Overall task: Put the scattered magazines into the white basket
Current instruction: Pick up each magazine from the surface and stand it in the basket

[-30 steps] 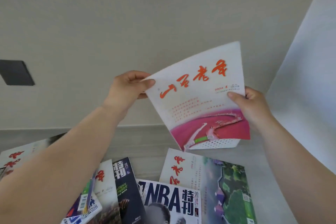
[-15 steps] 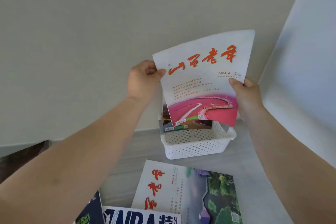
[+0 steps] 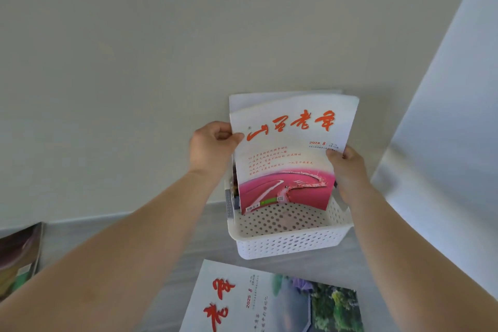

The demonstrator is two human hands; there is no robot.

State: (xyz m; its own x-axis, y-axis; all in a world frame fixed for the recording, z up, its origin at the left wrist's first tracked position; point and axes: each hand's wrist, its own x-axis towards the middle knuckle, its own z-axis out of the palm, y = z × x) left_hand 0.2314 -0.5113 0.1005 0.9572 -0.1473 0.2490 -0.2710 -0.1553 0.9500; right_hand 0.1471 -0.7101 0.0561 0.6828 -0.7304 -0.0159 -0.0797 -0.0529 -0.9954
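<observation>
1. While I hold the red-and-white magazine (image 3: 288, 159) upright, its bottom edge is already down inside the rim of the white basket (image 3: 291, 244), toward the basket's 12 o'clock wall.
2. My left hand (image 3: 213, 151) pinches the cover's edge at 9 o'clock, thumb on the front and fingers curled behind. My right hand (image 3: 350, 172) pinches the opposite edge at 3 o'clock in the same way.
3. Done so far: standing magazines (image 3: 235, 183) are already in the basket behind the one I hold. Their dark edges peek out at its 9 o'clock side and a pale page shows above its top at 12 o'clock. They are too hidden for me to count, so perhaps two or three.
4. Left to do: a landscape-cover magazine (image 3: 269, 302) lies flat on the grey surface (image 3: 210, 237) at 6 o'clock from the basket, just beside it. A dark-covered magazine (image 3: 18, 259) lies at 9 o'clock, well apart, by the frame's edge.
5. I judge the task to be partway done. This magazine needs only a release to count as stored, and at least the two lying flat must follow it.
</observation>
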